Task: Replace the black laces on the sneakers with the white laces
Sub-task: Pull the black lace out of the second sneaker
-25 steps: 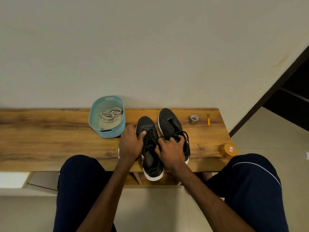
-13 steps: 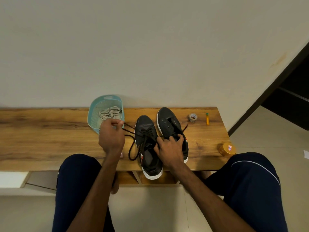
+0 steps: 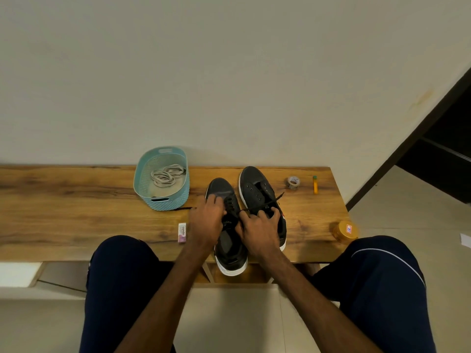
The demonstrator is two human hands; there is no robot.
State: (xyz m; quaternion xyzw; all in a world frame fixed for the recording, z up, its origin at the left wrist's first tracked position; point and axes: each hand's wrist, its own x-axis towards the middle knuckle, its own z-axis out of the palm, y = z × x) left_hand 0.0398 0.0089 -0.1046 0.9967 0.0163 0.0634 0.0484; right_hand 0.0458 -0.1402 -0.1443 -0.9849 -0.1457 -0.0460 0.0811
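a long wooden surface [image 3: 76,212] stood against a pale wall. two black sneakers with white soles lay on it side by side, touching, directly in front of the seated person.

1. left sneaker [image 3: 230,248]: long axis ran from near to far, toe toward the wall. its heel overhung the near edge of the surface.
2. right sneaker [image 3: 254,189]: set further back, toe also toward the wall and angled slightly left. a row of eyelets showed on its forward part.
3. black lace [image 3: 265,202]: one strand ran taut from the lacing of the left sneaker, across the right sneaker, ending off to the right. another end lay on the surface left of the shoes, near the basket.

left hand [image 3: 207,220]: fingers curled over the lacing of the left sneaker. they were blurred, so whether the grip held the lace could not be told.

right hand [image 3: 260,229]: the grip was closed, pinching the black lace where the taut strand began. the other fingers rested on the collar of the right sneaker.

a teal perforated plastic basket [image 3: 168,203] stood left of the shoes with coiled white laces [image 3: 165,174] inside. a small boxed eraser [image 3: 182,233] lay near the left wrist. a roll of clear tape [image 3: 293,182] and a yellow marker [image 3: 315,184] lay right of the shoes, with an orange-lidded jar [image 3: 344,231] at the near right corner.
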